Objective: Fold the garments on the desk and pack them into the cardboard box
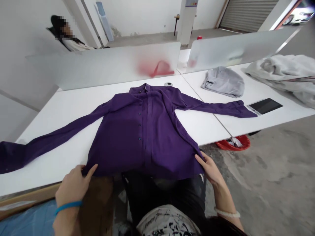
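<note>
A purple long-sleeved button shirt (123, 131) lies spread on the white table (71, 108), collar at the far side and both sleeves stretched outward. Its front is unbuttoned, the two edges lying side by side with dark buttons along one. The hem hangs a little past the near table edge. My left hand (73, 183) pinches the hem's left corner between thumb and fingers. At the right corner of the hem, my right hand (208, 165) grips the cloth the same way. The right cuff reaches close to a tablet (265, 106).
Folded grey cloth (223, 82) and a pale fabric heap (283, 73) lie on the right. Frosted dividers (103, 65) line the table's back. Below are a red-lined bin (233, 144) and a cardboard box (98, 203). A person (71, 39) sits beyond the divider.
</note>
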{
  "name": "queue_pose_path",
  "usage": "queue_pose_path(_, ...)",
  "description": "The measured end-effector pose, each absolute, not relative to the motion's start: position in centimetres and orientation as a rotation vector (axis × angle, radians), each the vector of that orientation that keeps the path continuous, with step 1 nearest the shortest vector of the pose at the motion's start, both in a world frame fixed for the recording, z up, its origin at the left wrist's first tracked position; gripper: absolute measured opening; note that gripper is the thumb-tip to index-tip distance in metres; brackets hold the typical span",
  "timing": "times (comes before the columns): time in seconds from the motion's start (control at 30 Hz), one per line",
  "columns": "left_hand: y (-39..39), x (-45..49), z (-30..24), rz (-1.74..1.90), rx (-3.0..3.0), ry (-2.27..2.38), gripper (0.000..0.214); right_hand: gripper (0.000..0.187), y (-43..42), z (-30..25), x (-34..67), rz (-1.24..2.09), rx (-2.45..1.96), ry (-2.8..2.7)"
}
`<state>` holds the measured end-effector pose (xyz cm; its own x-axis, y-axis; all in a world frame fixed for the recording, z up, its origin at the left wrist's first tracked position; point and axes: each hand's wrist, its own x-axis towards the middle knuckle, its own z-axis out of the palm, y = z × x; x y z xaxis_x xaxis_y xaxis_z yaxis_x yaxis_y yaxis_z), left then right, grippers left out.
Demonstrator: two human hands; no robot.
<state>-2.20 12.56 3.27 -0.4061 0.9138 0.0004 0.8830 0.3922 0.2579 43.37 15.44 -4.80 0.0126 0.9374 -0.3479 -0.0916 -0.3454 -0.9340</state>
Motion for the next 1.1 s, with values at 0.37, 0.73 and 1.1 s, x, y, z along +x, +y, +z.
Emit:
queue_pose_path(0.37,6.2,2.9,0.2,0.848,0.728,1.838,0.047,0.054,13.5,-1.5,49.1,1.150,-1.819,-0.919)
queue_pose_path(0.73,8.6,5.3,0.0,0.594,1.684,2.111,0.027,0.031,21.9,-0.1,42.4,0.445,-1.571,-1.638)
queue_pose_path(1.1,16.1,15.9,-4.1,0.667,2.645,1.935,0.058,0.028,45.1,4.5,24.0,0.433,-1.353,-2.322)
